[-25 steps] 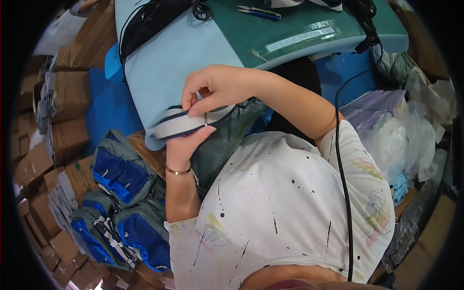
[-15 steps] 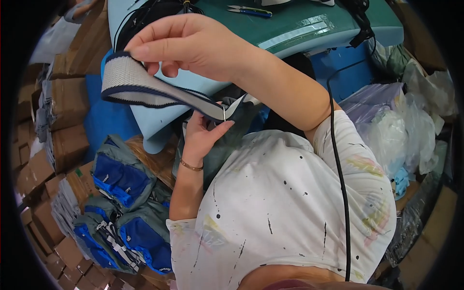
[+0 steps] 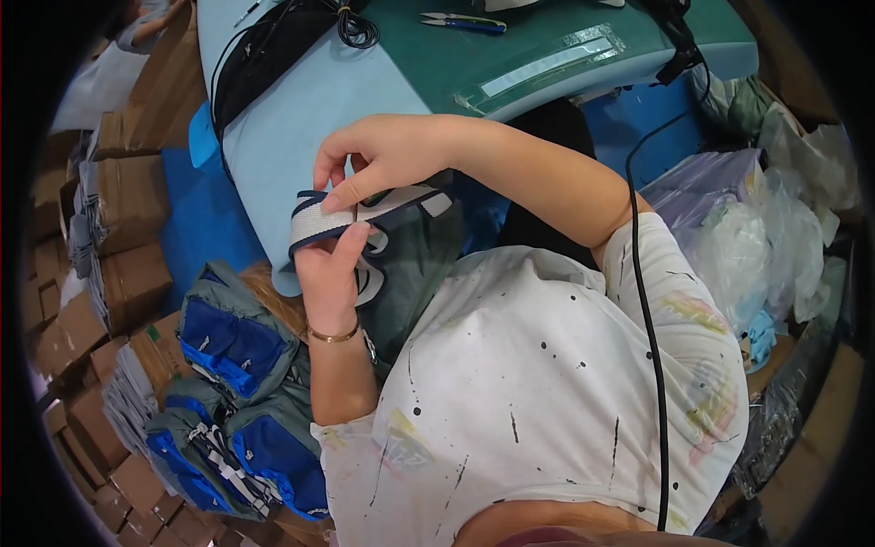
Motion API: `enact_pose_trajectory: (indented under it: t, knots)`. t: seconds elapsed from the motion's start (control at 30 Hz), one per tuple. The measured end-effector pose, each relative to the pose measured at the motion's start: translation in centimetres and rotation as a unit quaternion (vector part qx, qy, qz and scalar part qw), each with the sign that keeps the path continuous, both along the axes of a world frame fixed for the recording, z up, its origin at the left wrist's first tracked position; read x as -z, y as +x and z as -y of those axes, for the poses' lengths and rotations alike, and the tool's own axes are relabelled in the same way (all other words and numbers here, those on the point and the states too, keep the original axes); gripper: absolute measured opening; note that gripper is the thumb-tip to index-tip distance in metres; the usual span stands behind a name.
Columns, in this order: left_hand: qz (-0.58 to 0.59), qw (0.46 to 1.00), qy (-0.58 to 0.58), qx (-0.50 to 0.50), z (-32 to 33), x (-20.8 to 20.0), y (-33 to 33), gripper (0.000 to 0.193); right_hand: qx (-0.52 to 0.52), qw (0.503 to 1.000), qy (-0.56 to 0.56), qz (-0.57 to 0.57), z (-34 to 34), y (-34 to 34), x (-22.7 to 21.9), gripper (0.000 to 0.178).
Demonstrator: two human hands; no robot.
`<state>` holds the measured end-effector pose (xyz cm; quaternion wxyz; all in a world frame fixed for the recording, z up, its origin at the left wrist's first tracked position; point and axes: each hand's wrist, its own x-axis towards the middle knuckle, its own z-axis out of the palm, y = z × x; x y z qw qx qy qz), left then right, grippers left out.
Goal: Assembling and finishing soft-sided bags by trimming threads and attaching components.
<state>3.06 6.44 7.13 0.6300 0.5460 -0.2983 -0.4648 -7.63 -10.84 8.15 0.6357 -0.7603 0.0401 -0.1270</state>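
Note:
A white webbing strap (image 3: pixel 321 220) with dark navy edges is looped between my two hands, just off the near edge of the table. My left hand (image 3: pixel 329 278), with a bracelet at the wrist, is closed on the loop from below, thumb on top. From above, my right hand (image 3: pixel 392 157) pinches the same strap, with its thumb against the webbing. One strap end reaches out to the right of my fingers, and another piece curls down beside my left wrist. Grey-green fabric (image 3: pixel 421 264) lies beneath, partly covered by my hands and the strap.
Thread snips (image 3: pixel 463 23) lie on the green and light-blue table (image 3: pixel 401 96), near a black cable coil (image 3: pixel 356 29). Blue-and-grey bags (image 3: pixel 239 339) are piled at lower left, beside stacked cartons (image 3: pixel 132 201). Plastic-wrapped bundles (image 3: pixel 738 232) stand at right. A black cable (image 3: pixel 645 337) crosses my shirt.
My right hand has come down and right, from above the table's edge to close by my left hand. The stretched strap is now a small loop, and my left hand has shifted left.

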Motion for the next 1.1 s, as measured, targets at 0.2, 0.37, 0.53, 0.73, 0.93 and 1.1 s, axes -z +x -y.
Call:
enact_pose_trajectory:
  t: [0.2,0.37,0.53,0.73,0.93,1.1]
  knots:
    - [0.123,0.990,-0.051,0.050,0.8,-3.8,-1.7,0.056,-0.048,0.999,0.001,0.019,0.0,-0.4,-2.7,0.039]
    - [0.128,0.987,-0.094,0.008,0.7,-3.4,-2.3,0.063,-0.004,0.989,-0.061,0.137,-0.7,-0.2,-5.1,0.033]
    - [0.116,0.988,-0.104,-0.012,0.8,-2.3,-2.9,0.057,0.067,0.962,-0.244,0.100,-1.1,-1.5,-6.3,0.032]
    - [0.200,0.978,-0.059,-0.015,1.9,-2.0,-3.9,0.048,0.071,0.949,-0.304,0.042,-1.6,-2.5,-4.5,0.029]
    - [0.222,0.974,-0.036,0.003,2.1,-0.9,-3.3,0.047,0.091,0.941,-0.318,0.070,-1.6,-3.4,-3.0,0.027]
    - [0.170,0.983,0.045,0.043,1.8,-0.2,-4.1,0.045,-0.001,0.986,-0.148,0.077,-0.4,-2.5,-4.0,0.032]
